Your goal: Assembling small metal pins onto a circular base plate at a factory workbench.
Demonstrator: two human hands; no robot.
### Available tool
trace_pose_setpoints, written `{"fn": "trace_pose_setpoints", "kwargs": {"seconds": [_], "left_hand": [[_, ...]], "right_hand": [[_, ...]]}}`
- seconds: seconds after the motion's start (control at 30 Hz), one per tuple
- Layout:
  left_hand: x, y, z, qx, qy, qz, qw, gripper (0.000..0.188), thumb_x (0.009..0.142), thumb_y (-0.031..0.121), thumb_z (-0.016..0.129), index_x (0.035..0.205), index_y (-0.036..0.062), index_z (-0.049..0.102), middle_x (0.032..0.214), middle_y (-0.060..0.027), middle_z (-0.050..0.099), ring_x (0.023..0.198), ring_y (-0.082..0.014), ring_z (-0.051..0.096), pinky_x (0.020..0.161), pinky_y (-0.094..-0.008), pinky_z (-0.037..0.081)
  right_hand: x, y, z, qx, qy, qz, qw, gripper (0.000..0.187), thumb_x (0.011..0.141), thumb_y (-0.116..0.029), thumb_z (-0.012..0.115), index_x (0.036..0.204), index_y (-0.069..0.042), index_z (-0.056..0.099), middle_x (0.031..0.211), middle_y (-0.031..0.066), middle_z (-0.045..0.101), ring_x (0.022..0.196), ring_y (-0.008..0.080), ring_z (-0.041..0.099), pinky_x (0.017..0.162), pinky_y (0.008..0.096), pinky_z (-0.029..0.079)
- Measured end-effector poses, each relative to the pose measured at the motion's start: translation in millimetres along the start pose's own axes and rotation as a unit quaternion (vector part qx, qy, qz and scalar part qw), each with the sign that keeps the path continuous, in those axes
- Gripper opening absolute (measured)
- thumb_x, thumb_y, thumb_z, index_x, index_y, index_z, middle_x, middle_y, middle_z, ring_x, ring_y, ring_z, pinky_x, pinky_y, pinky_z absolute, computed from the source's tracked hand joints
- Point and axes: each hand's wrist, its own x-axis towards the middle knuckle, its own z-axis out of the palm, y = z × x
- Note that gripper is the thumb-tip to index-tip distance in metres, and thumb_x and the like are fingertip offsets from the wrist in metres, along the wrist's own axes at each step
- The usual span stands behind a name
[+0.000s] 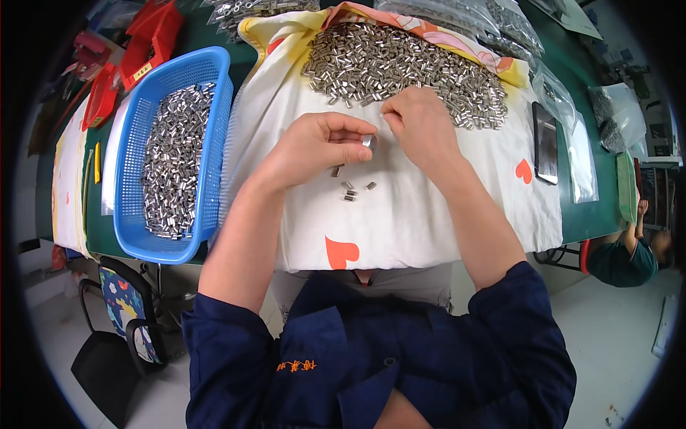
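Currently both hands are up over the white cloth (407, 229), close together but with a narrow gap between the fingertips. Left hand (314, 149) is pinched, thumb against fingers, on a small shiny metal piece (369, 141); its exact shape is partly covered by the fingers. Right hand (421, 127) is curled just beside it, thumb near index; can't tell if anything sits in that pinch. Main pile of short metal cylinders (414, 64) is at the far side of the cloth, its near edge right by the right hand's knuckles. Far edge of the cloth is folded up behind the pile, patterned yellow and pink. A few loose cylinders (349, 197) lie below the left hand, between the forearms. From those to the near cloth edge there's a stretch of plain fabric with an orange-red heart (341, 252), so room to move is toward the body. Left side is tighter: blue plastic basket (161, 252), part-filled with similar cylinders, stands along the cloth's left edge, outboard of the left forearm. Right side is looser: white fabric runs from the right forearm to a black smartphone (545, 143) at the cloth's right edge, green tabletop (604, 207) beyond.
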Motion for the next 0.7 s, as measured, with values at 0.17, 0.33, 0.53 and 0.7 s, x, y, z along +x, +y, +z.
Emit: {"fn": "trace_pose_setpoints", "kwargs": {"seconds": [0.17, 0.33, 0.53, 0.7], "left_hand": [[3, -5, -4, -0.078, 0.080, 0.042, 0.993, 0.029, 0.074, 0.002, 0.064, 0.102, -0.0018, 0.057, 0.085, -0.0051, 0.062, 0.078, -0.0089, 0.058, 0.072, -0.0199, 0.046], [3, -5, -6, -0.091, 0.083, 0.052, 0.991, 0.031, 0.075, 0.002, 0.063, 0.104, -0.0030, 0.055, 0.087, -0.0075, 0.062, 0.080, -0.0106, 0.059, 0.073, -0.0206, 0.046], [-2, 4, 0, -0.032, 0.106, 0.034, 0.993, 0.029, 0.076, 0.001, 0.059, 0.105, -0.0051, 0.055, 0.090, -0.0082, 0.061, 0.080, -0.0108, 0.057, 0.072, -0.0216, 0.046], [3, -7, -3, -0.042, 0.114, 0.028, 0.992, 0.030, 0.074, -0.003, 0.061, 0.104, -0.0049, 0.056, 0.089, -0.0077, 0.061, 0.078, -0.0106, 0.057, 0.071, -0.0210, 0.046]], "right_hand": [[-3, -16, -20, 0.276, -0.035, 0.077, 0.957, 0.008, 0.072, -0.009, 0.060, 0.076, -0.003, 0.062, 0.077, 0.0063, 0.061, 0.072, 0.0185, 0.056, 0.066, 0.0296, 0.045], [-4, -20, -21, 0.381, -0.054, 0.080, 0.919, 0.011, 0.072, -0.010, 0.060, 0.080, -0.003, 0.062, 0.074, 0.0041, 0.061, 0.063, 0.0117, 0.055, 0.061, 0.0238, 0.045], [-7, -21, -20, 0.312, -0.039, 0.022, 0.949, 0.009, 0.069, -0.008, 0.062, 0.077, -0.003, 0.061, 0.073, 0.0041, 0.061, 0.070, 0.0144, 0.056, 0.065, 0.0268, 0.044], [-13, -24, -6, 0.213, 0.064, -0.063, 0.973, 0.007, 0.068, -0.008, 0.062, 0.074, -0.005, 0.061, 0.072, 0.0066, 0.059, 0.069, 0.0246, 0.055, 0.064, 0.0333, 0.044]]}}
